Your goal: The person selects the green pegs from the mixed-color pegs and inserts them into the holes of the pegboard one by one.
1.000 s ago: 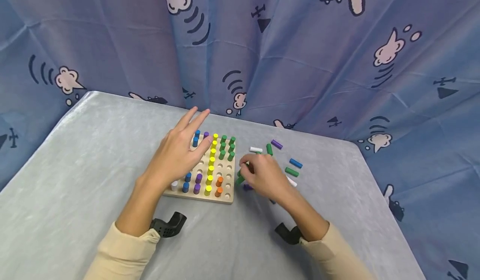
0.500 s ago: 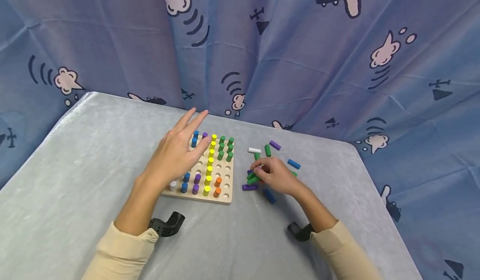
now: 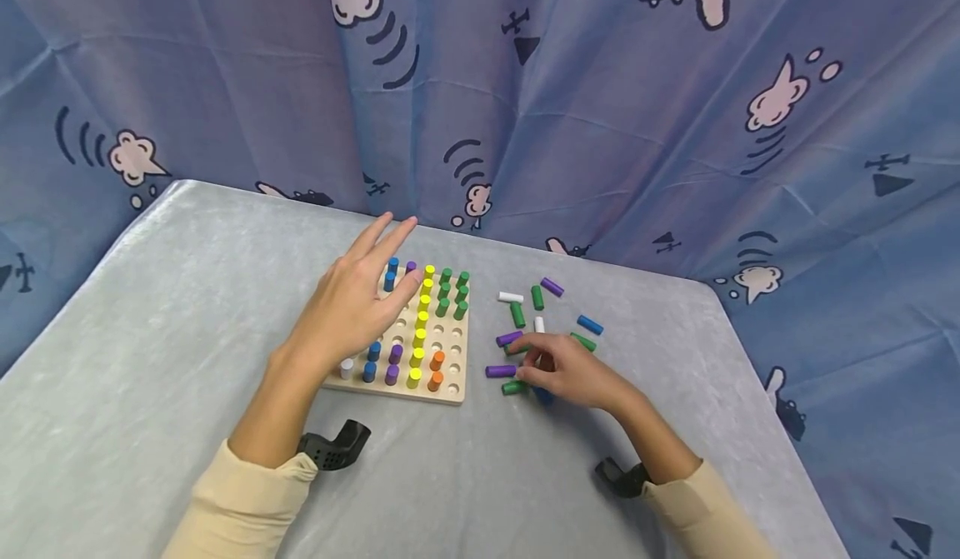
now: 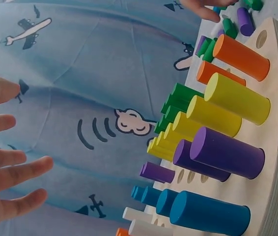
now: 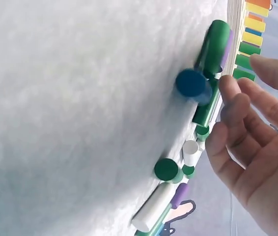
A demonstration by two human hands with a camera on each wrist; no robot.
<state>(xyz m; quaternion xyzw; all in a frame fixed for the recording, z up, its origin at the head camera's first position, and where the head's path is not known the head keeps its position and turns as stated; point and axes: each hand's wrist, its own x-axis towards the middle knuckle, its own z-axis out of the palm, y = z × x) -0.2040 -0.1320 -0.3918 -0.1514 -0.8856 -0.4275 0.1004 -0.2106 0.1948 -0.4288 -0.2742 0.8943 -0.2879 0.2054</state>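
A wooden pegboard (image 3: 442, 392) lies on the table, set with upright yellow (image 3: 420, 338), green, blue, purple, orange and white pegs. My left hand (image 3: 348, 309) is over its left part with fingers spread, hiding several holes; it holds nothing. To the right of the board my right hand (image 3: 566, 367) hovers low over loose pegs, its fingers loosely bent. In the right wrist view no peg shows between those fingers (image 5: 235, 110). Nearest to it are a purple peg (image 3: 501, 371), a green peg (image 3: 513, 387) and a blue peg (image 5: 190, 82), partly hidden in the head view.
More loose pegs lie behind the right hand: a white peg (image 3: 511, 297), green ones (image 3: 537, 297), a purple peg (image 3: 552, 286) and a blue peg (image 3: 590, 325). A patterned curtain (image 3: 600, 126) hangs behind the table (image 3: 187, 292). Each wrist wears a black mount (image 3: 335, 446).
My right hand has moved right, away from the board's edge. The green pegs by its fingertips have come apart and now lie loose on the table. The left hand stays in place.
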